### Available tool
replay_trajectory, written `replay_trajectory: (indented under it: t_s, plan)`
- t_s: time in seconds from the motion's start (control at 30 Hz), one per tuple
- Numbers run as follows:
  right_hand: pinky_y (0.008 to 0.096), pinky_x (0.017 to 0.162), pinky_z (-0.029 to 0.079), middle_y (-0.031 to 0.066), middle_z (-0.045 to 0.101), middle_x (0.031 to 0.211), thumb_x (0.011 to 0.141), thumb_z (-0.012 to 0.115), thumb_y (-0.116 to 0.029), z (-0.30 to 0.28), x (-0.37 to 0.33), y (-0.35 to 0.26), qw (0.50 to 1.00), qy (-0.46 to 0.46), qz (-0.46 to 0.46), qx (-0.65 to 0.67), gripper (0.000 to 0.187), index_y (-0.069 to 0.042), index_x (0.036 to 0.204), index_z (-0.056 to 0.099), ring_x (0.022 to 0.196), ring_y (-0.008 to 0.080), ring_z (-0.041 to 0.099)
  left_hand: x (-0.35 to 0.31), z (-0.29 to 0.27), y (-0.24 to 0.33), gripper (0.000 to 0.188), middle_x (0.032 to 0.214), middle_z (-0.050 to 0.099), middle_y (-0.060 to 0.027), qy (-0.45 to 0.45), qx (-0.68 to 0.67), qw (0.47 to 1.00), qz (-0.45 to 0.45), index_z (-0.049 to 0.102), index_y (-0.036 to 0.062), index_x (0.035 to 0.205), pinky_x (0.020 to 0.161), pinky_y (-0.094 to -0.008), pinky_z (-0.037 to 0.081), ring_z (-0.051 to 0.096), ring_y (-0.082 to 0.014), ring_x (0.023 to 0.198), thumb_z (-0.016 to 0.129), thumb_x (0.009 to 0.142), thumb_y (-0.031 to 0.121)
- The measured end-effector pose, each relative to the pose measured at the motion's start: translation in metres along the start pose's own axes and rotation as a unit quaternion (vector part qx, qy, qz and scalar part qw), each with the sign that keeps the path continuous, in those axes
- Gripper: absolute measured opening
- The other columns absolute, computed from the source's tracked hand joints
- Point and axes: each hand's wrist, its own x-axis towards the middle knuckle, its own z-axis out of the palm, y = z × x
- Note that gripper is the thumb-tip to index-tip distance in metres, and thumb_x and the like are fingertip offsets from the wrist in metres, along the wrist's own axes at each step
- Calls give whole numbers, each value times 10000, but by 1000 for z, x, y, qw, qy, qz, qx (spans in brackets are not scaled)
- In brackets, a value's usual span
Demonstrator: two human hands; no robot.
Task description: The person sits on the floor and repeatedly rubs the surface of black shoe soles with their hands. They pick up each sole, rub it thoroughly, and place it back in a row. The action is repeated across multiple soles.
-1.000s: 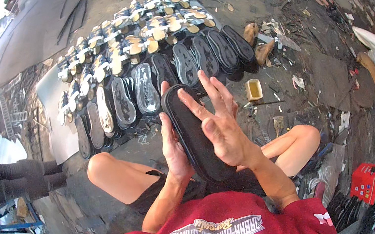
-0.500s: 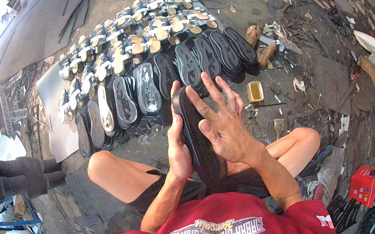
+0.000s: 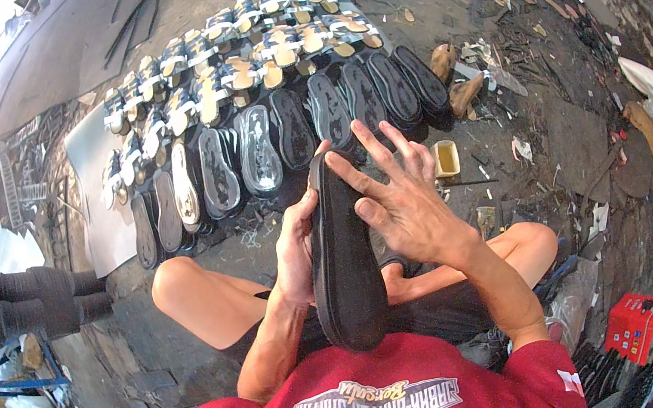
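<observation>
A thick black shoe sole (image 3: 347, 270) is held up in front of my chest, long and narrow, its rounded lower end close to my shirt. My left hand (image 3: 293, 249) grips it along its left edge, with the thumb near the upper end and the other fingers mostly hidden behind it. On the other side, my right hand (image 3: 415, 210) has its fingers spread. Its index fingertip rests at the sole's upper right edge, and the thumb is beside that edge; I cannot tell whether the thumb touches.
Beyond my crossed legs lie a row of black soles (image 3: 293, 127) and rows of sandal uppers (image 3: 238, 75). Right of them are brown shoe lasts (image 3: 465, 95) and a small yellow-filled tub (image 3: 446, 158). Stacked black rolls (image 3: 29, 302) stand left; a red box (image 3: 638, 326) sits lower right.
The sole has turned, and its lower end has swung left and nearer my chest. My left hand has shifted slightly left with it. My right palm and thumb have moved right, away from its face.
</observation>
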Motion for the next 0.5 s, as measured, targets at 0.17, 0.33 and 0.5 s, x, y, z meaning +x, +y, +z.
replay_trajectory:
  t_s: [0.17,0.33,0.5]
  plan:
    - [641,1248,139,115,201,1806,1138,264,-614,-4,0,7,999,-14,-26,-24,575,-432,1652,447,1599,444,217,1,13,6,585,1281,729,-97,47,6,998,-42,330,173,1704,854,-328,654,757,-160,979,410,1159,369]
    - [646,1239,146,114,190,1810,1125,263,-651,-8,1,8,998,-26,-52,-23,577,-472,1648,431,1599,445,223,5,0,9,565,1302,733,-157,11,-30,998,-48,372,119,1677,876,-370,672,778,-220,1024,403,1162,350]
    - [661,1231,161,111,181,1813,1119,278,-661,-13,1,5,996,-45,-70,-24,575,-490,1649,417,1596,445,229,9,-8,9,549,1331,716,-198,9,-61,997,-49,429,67,1632,905,-388,673,775,-254,1087,401,1163,350]
